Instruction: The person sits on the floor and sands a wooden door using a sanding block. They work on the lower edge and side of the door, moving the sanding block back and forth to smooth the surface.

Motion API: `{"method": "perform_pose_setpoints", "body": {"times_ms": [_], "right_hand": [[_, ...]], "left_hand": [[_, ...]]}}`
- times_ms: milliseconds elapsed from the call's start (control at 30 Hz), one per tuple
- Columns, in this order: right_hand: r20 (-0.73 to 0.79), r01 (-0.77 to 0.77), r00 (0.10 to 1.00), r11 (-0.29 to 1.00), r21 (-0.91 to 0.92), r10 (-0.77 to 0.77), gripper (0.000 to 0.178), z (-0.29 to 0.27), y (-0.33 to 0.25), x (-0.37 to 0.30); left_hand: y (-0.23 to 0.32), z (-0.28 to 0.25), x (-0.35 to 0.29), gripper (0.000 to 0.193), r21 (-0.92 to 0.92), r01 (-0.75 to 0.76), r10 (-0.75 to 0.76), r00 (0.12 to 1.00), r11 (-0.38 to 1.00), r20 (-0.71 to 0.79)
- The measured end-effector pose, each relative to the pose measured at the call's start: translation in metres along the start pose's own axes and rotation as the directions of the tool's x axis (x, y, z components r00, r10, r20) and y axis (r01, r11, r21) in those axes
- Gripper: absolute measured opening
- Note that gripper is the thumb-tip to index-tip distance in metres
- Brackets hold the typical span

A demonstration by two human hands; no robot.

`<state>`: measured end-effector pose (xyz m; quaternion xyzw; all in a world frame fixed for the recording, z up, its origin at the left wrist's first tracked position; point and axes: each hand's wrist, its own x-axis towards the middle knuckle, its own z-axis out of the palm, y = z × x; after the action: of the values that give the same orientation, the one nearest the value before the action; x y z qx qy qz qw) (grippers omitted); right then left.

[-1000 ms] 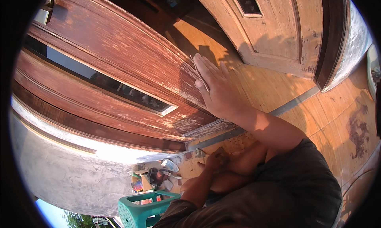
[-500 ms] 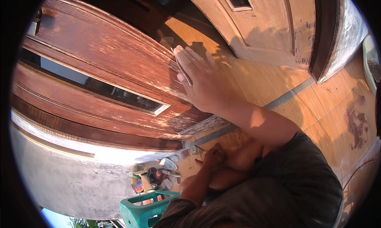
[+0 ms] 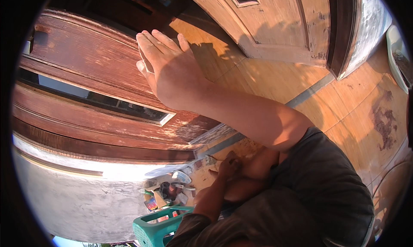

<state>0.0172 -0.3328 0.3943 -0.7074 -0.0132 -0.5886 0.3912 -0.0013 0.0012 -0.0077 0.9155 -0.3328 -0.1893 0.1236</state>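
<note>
My right hand [image 3: 174,73] reaches out to the weathered red-brown wooden door [image 3: 86,45], its fingers stretched side by side. Between the thumb and fingers shows the pale edge of a thin sheet of sandpaper [image 3: 148,66], pressed toward the door's long edge; the palm hides most of it. Bare, scratched patches mark the door's wood around its narrow glass pane [image 3: 99,98]. Low beside my bent legs, my left hand [image 3: 232,164] lies in shadow with its fingers curled. Whatever it may hold is hidden.
A second, paler door [image 3: 284,36] stands across the doorway. Orange tiles [image 3: 352,105] cover the floor. At lower left are a green plastic stool [image 3: 155,230], a pile of odds and ends [image 3: 165,191] and a grey wall [image 3: 77,204]. A pale basin [image 3: 398,58] sits at far right.
My right hand has slid left and up along the door's edge with the sandpaper. My left hand has stayed by my legs. The view has shifted slightly.
</note>
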Motion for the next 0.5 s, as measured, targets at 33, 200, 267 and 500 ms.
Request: {"method": "perform_pose_setpoints", "body": {"times_ms": [33,200,267,500], "right_hand": [[-0.096,0.077,0.993,0.997,0.014,-0.075,0.054,0.004,0.001,-0.002],[0.19,-0.237,0.948,0.964,-0.12,0.256,0.055,-0.029,0.044,-0.115],[0.397,-0.515,0.708,0.812,-0.275,0.584,0.056,-0.052,0.058,-0.167],[0.279,-0.497,0.797,0.844,-0.202,0.536,0.054,-0.027,0.049,-0.169]], "left_hand": [[-0.011,0.003,0.001,0.038,0.051,-0.028,0.029,0.999,0.998,-0.02],[-0.03,0.009,0.002,0.04,-0.058,0.059,-0.061,0.997,0.997,-0.042],[-0.022,0.008,0.003,0.04,-0.058,0.021,-0.02,1.0,0.998,0.013],[0.005,0.01,0.007,0.038,-0.047,-0.032,0.034,0.999,0.998,0.035]]}}
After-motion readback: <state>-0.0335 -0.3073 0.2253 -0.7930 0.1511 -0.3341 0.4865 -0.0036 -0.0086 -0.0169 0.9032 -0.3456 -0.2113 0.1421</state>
